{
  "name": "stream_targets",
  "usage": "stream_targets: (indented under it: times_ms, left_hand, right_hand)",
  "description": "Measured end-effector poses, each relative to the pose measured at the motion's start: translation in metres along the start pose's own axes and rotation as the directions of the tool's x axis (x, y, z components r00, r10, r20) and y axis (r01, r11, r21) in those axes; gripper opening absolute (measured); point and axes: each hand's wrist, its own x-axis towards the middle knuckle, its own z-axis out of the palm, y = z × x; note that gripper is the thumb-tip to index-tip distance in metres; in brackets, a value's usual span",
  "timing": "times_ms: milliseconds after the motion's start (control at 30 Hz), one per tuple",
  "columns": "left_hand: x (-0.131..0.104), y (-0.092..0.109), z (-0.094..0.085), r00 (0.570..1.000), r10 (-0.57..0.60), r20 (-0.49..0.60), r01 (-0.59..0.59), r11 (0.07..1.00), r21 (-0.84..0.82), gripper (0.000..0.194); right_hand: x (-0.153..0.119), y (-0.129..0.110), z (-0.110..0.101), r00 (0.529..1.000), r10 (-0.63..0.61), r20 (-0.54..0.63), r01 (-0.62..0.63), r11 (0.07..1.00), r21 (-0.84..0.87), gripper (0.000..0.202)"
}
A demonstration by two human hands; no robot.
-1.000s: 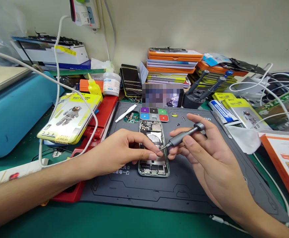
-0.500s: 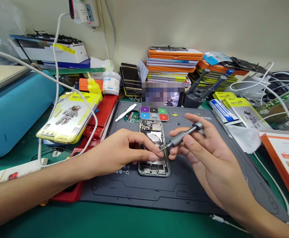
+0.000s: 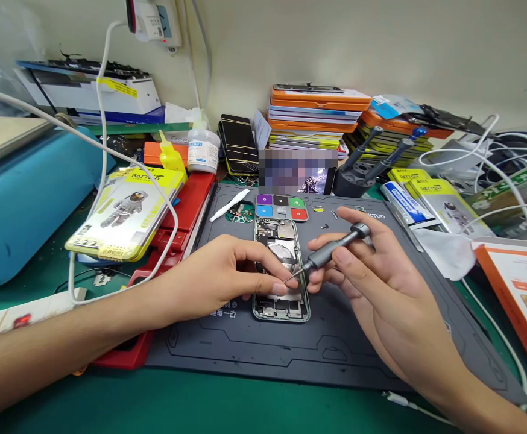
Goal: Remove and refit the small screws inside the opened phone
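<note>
An opened smartphone (image 3: 294, 308) lies on the dark grey work mat, its inner parts showing. My right hand (image 3: 381, 283) grips a grey screwdriver (image 3: 322, 255) by its handle, with a finger near the round end cap. The thin shaft points down and left above the phone. Over the phone's middle, my left hand (image 3: 227, 271) has thumb and index finger closed together at the screwdriver's tip. Whatever lies between those fingertips is too small to make out. The left fingers cover part of the phone's left side.
Beyond the phone are a tray with coloured squares (image 3: 281, 208), a white stick tool (image 3: 230, 205) and small loose parts. A screwdriver stand (image 3: 351, 178) and a propped screen (image 3: 315, 179) stand at the back. Battery packs (image 3: 125, 214) lie left; a white cable (image 3: 173, 211) loops there.
Almost nothing differs. The screwdriver and my right fingers have shifted very slightly, while my left hand and the phone stay in place.
</note>
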Motion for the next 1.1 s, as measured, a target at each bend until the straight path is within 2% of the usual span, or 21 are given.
stream_targets:
  times_ms: [267,600,700,800,933,1100]
  left_hand:
    - [0.000,0.001,0.000,1.000,0.008,-0.001,-0.008,1.000,-0.002,0.004]
    - [0.000,-0.002,0.000,0.999,0.021,0.047,-0.020,1.000,-0.014,0.007]
    - [0.000,-0.001,0.000,0.999,0.020,0.032,-0.020,1.000,0.000,0.006]
    - [0.000,0.000,-0.001,0.999,-0.036,-0.024,0.037,0.999,0.011,0.011]
    - [0.002,-0.003,-0.004,0.991,-0.117,-0.059,0.113,0.991,-0.065,0.021]
    - [0.003,-0.004,-0.005,0.994,-0.096,-0.052,0.090,0.991,-0.100,0.020]
  right_hand:
    - [-0.002,-0.002,-0.001,0.999,0.031,-0.022,-0.031,0.999,-0.025,0.042]
    - [-0.001,-0.003,0.001,0.998,0.062,-0.016,-0.061,0.998,0.012,0.042]
    - [-0.001,-0.004,0.000,0.998,0.057,-0.022,-0.057,0.998,0.024,0.038]
    - [-0.002,-0.005,0.000,0.999,0.024,-0.049,-0.024,1.000,0.007,0.035]
    - [-0.006,-0.002,0.005,0.995,-0.091,-0.036,0.089,0.994,-0.061,0.041]
    - [-0.016,0.006,0.016,0.976,-0.211,0.051,0.218,0.950,-0.225,0.050]
